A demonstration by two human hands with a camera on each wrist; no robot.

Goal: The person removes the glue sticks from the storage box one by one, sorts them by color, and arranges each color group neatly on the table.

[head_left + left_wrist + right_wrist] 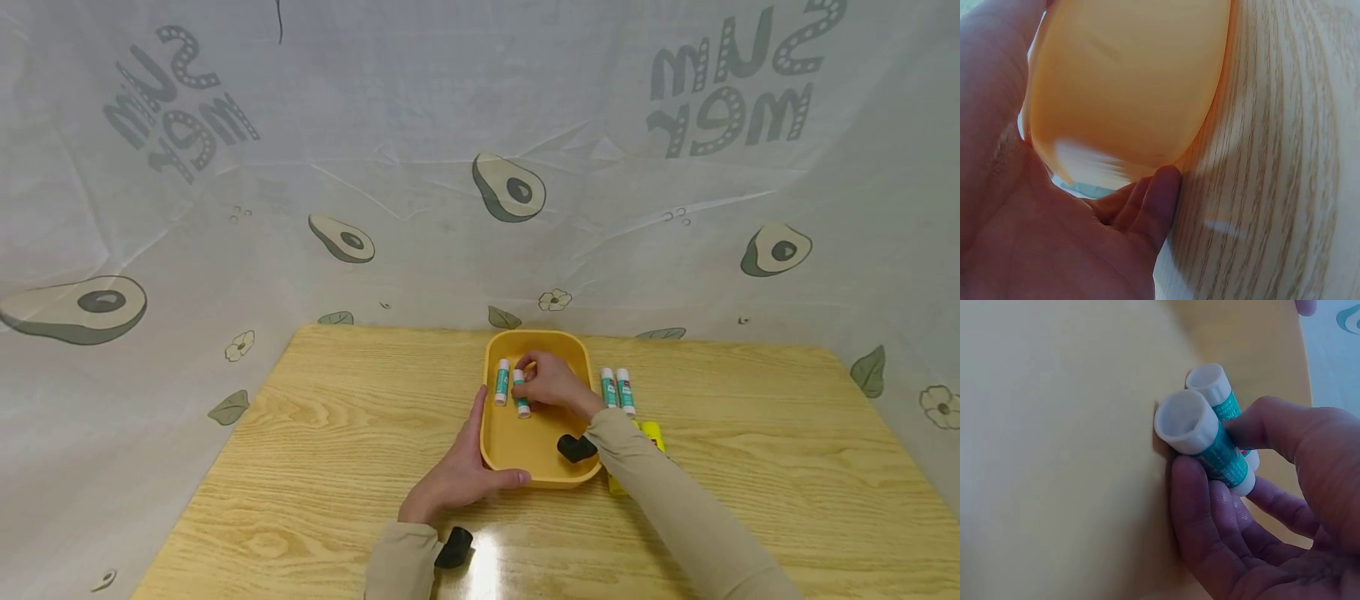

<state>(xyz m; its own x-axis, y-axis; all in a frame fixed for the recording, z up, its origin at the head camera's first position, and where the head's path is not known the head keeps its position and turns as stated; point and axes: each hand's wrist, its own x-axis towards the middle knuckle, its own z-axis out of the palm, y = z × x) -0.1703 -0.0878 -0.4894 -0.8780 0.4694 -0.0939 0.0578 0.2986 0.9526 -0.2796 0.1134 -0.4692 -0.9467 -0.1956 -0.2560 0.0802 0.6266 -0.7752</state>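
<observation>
An orange-yellow plastic tray (538,454) sits on the table, with two white-and-teal glue sticks inside at its left. My right hand (553,382) reaches in and pinches one glue stick (1219,453) between thumb and fingers. The other glue stick (502,382) lies beside it, nearer the tray's left wall. My left hand (467,467) holds the tray's near left corner, its thumb along the front wall and its fingers along the left side. In the left wrist view the fingertips (1163,187) bear on the tray's outer wall, low by the tabletop.
Right of the tray, two more teal glue sticks (624,392) lie side by side on the wooden table (337,417). Nearer me are yellow items (652,433), partly hidden under my right sleeve. A printed white cloth (420,125) hangs behind the table.
</observation>
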